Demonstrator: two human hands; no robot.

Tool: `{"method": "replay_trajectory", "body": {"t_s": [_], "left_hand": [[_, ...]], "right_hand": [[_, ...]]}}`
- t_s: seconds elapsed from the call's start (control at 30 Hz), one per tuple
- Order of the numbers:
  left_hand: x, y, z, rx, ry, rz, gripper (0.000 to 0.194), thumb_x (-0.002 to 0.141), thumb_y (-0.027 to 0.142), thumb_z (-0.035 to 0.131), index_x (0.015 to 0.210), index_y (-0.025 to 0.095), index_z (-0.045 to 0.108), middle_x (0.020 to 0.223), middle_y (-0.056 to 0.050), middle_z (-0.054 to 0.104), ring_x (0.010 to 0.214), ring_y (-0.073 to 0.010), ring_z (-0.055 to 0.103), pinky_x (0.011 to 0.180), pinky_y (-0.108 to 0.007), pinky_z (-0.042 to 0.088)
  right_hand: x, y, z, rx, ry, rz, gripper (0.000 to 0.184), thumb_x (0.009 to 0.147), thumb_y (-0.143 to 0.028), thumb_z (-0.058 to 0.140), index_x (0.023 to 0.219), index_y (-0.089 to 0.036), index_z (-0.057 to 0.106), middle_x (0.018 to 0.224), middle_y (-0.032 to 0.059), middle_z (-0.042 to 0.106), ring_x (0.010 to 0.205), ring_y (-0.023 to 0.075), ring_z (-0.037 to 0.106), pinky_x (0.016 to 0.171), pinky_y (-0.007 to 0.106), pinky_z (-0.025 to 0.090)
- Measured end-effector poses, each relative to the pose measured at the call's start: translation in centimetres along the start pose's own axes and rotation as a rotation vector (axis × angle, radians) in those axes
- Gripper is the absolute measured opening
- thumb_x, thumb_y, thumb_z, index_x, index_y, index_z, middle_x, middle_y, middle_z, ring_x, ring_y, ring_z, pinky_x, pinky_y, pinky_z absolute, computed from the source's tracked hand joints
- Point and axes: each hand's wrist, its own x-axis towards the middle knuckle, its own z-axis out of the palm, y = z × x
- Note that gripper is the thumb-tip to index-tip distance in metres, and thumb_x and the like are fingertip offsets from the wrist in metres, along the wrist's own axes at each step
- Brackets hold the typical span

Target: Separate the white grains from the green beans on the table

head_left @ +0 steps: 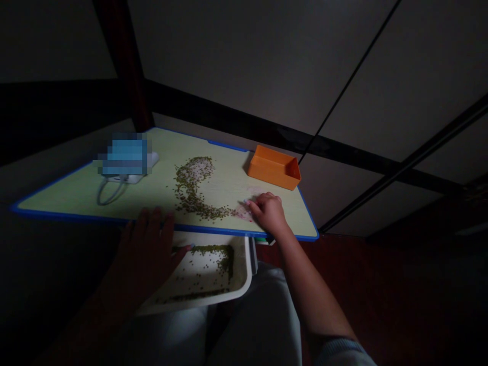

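A pale green table (114, 195) with a blue edge carries a curved trail of small green beans (190, 185). My right hand (269, 211) rests on the table at the right end of that trail, fingers curled and pinched together at the beans. Whether it holds any is too small to tell. My left hand (147, 249) lies below the table's front edge, fingers wrapped over the left side of a white tray (242, 277). The tray sits on my lap and holds more green beans (217, 256).
An orange open box (274, 166) stands at the table's far right corner. A white device with a looped cable (110, 190) and a blurred blue patch lies at the table's left. Dark floor and wall panels surround the table.
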Motion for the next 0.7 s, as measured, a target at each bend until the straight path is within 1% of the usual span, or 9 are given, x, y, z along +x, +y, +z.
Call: {"method": "replay_trajectory", "body": {"t_s": [0.13, 0.27, 0.37, 0.43, 0.5, 0.6, 0.7], "left_hand": [[0.1, 0.0, -0.1, 0.0, -0.011, 0.011, 0.074, 0.088, 0.054, 0.038, 0.14, 0.002, 0.044, 0.145, -0.034, 0.049, 0.142, -0.0491, 0.041, 0.11, -0.064, 0.04], [0.0, 0.1, 0.0, 0.003, 0.022, 0.01, 0.074, 0.088, 0.053, 0.036, 0.138, -0.001, 0.044, 0.145, -0.035, 0.048, 0.141, -0.0509, 0.042, 0.11, -0.065, 0.04], [0.0, 0.1, 0.1, 0.003, 0.029, 0.01, 0.074, 0.088, 0.053, 0.036, 0.14, 0.002, 0.043, 0.146, -0.033, 0.048, 0.141, -0.0494, 0.042, 0.111, -0.065, 0.039], [0.0, 0.0, 0.1, -0.001, 0.023, 0.005, 0.073, 0.087, 0.054, 0.037, 0.141, 0.004, 0.042, 0.146, -0.031, 0.049, 0.142, -0.0482, 0.042, 0.11, -0.064, 0.04], [0.0, 0.0, 0.0, -0.012, 0.014, -0.002, 0.073, 0.087, 0.054, 0.038, 0.142, 0.006, 0.042, 0.146, -0.03, 0.05, 0.142, -0.0474, 0.041, 0.11, -0.064, 0.041], [0.2, 0.2, -0.1, -0.016, 0.007, -0.009, 0.073, 0.087, 0.054, 0.038, 0.14, 0.003, 0.044, 0.146, -0.032, 0.049, 0.142, -0.0484, 0.041, 0.111, -0.064, 0.039], [0.3, 0.3, -0.3, -0.002, 0.003, -0.005, 0.074, 0.087, 0.053, 0.038, 0.136, -0.001, 0.047, 0.144, -0.035, 0.048, 0.139, -0.0508, 0.042, 0.11, -0.065, 0.04]], "right_hand": [[-0.5, 1.8, -0.6, 0.008, 0.031, 0.035, 0.035, 0.094, -0.033, 0.066, 0.062, -0.019, 0.063, 0.071, 0.0053, 0.066, 0.076, 0.0195, 0.054, 0.073, 0.032, 0.032], [-1.0, 3.4, -1.0, 0.058, 0.08, 0.094, 0.035, 0.092, -0.03, 0.067, 0.059, -0.02, 0.059, 0.068, 0.0035, 0.062, 0.073, 0.0187, 0.051, 0.071, 0.031, 0.032], [-1.3, 4.2, -1.0, 0.134, 0.128, 0.141, 0.039, 0.092, -0.03, 0.064, 0.056, -0.021, 0.054, 0.065, 0.0017, 0.058, 0.071, 0.018, 0.05, 0.07, 0.03, 0.033], [-1.5, 4.5, -0.8, 0.183, 0.158, 0.175, 0.042, 0.094, -0.03, 0.061, 0.054, -0.022, 0.051, 0.063, 0.0009, 0.056, 0.069, 0.0175, 0.05, 0.069, 0.029, 0.033], [-1.6, 4.4, -0.7, 0.19, 0.175, 0.207, 0.043, 0.094, -0.031, 0.059, 0.054, -0.022, 0.051, 0.063, 0.0009, 0.056, 0.069, 0.0174, 0.05, 0.068, 0.029, 0.033], [-1.6, 3.9, -0.7, 0.107, 0.181, 0.23, 0.04, 0.093, -0.033, 0.062, 0.056, -0.021, 0.056, 0.065, 0.0022, 0.06, 0.072, 0.018, 0.051, 0.07, 0.03, 0.033], [-1.4, 3.2, -0.8, 0.006, 0.167, 0.22, 0.037, 0.093, -0.034, 0.064, 0.059, -0.02, 0.06, 0.069, 0.0039, 0.063, 0.074, 0.0186, 0.052, 0.072, 0.031, 0.032]]}}
